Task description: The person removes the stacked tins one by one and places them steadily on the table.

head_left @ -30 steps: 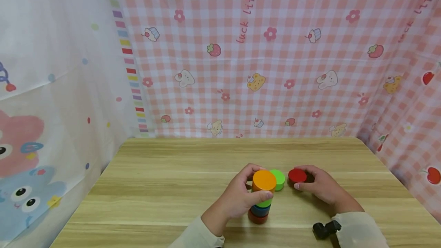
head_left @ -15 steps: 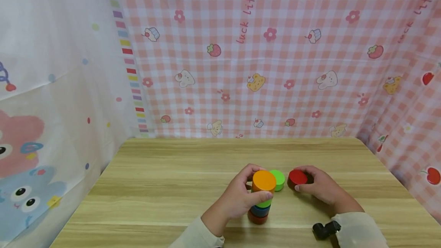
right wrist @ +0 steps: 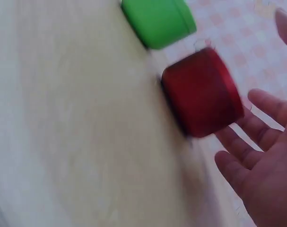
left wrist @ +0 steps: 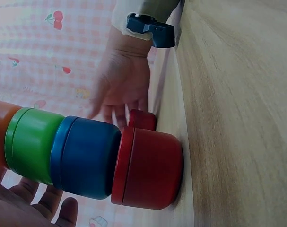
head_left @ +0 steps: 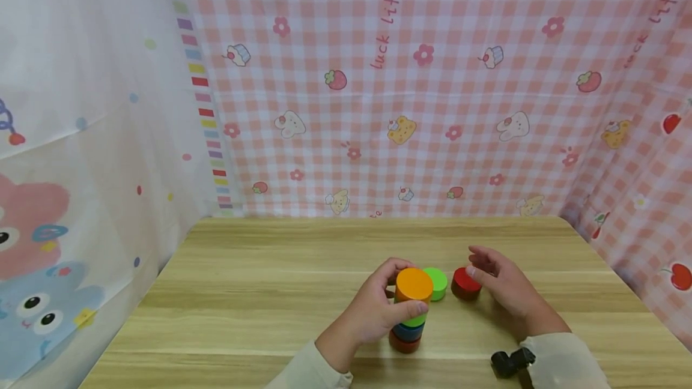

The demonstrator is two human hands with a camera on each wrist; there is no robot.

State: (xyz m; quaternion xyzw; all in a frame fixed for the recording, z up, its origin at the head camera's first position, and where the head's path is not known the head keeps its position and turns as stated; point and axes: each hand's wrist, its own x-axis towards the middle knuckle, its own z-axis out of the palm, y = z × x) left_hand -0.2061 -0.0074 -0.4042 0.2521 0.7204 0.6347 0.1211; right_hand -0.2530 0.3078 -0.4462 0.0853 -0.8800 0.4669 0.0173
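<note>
A stack of small round lidded tins stands upright at the table's front middle: a red tin (left wrist: 155,168) at the bottom, then a blue tin (left wrist: 86,158), a green tin (left wrist: 34,142) and an orange tin (head_left: 414,284) on top. My left hand (head_left: 370,311) grips the top of the stack, thumb and fingers round the orange tin. Behind the stack sits a second green tin (head_left: 437,284). To its right is a second red tin (head_left: 466,285), on the table. Beside that red tin my right hand (right wrist: 268,151) has its fingers loosely spread and holds nothing.
The wooden table (head_left: 259,293) ends at a pink checked cloth (head_left: 346,107) behind and at the right. A white printed cloth (head_left: 108,125) hangs on the left. A black wrist device (head_left: 510,362) sits at the right sleeve.
My right hand has let go of the second red tin; its fingers have lifted and spread, and the tin stays on the table. The left hand and the stack have not moved.
</note>
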